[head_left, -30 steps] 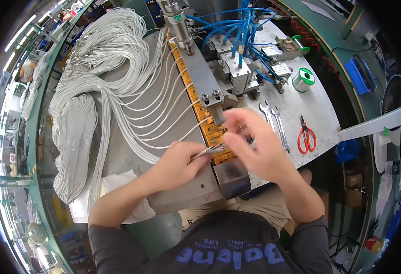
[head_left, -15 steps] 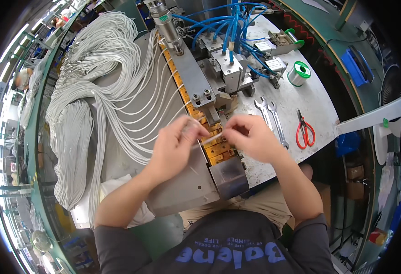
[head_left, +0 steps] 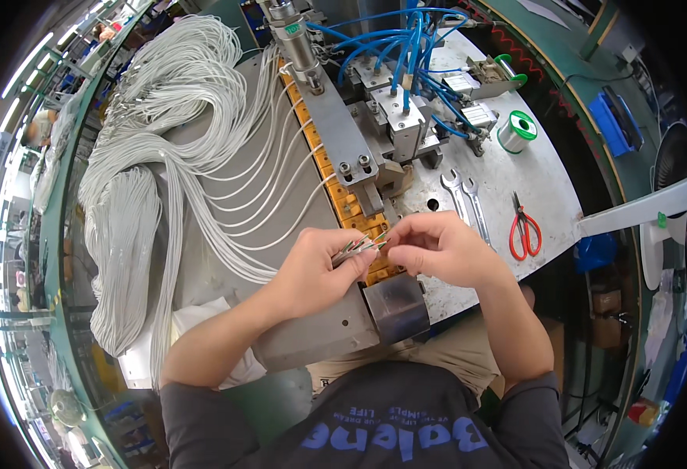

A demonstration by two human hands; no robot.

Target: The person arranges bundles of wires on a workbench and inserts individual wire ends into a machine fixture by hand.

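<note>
The left hand [head_left: 318,270] has a narrow grip around a small bunch of slim white cables [head_left: 349,251] over the near end of a row of orange-yellow blocks [head_left: 347,206], their thin multicoloured wire ends [head_left: 376,241] left bare toward the right hand [head_left: 447,252], presumably for easy reach. The right grip is narrow too, thumb near forefinger; whether it pinches a wire I cannot tell. Long white cables [head_left: 203,129] fan across the grey metal desk [head_left: 312,332], apparently spread to stay separate at the blocks
</note>
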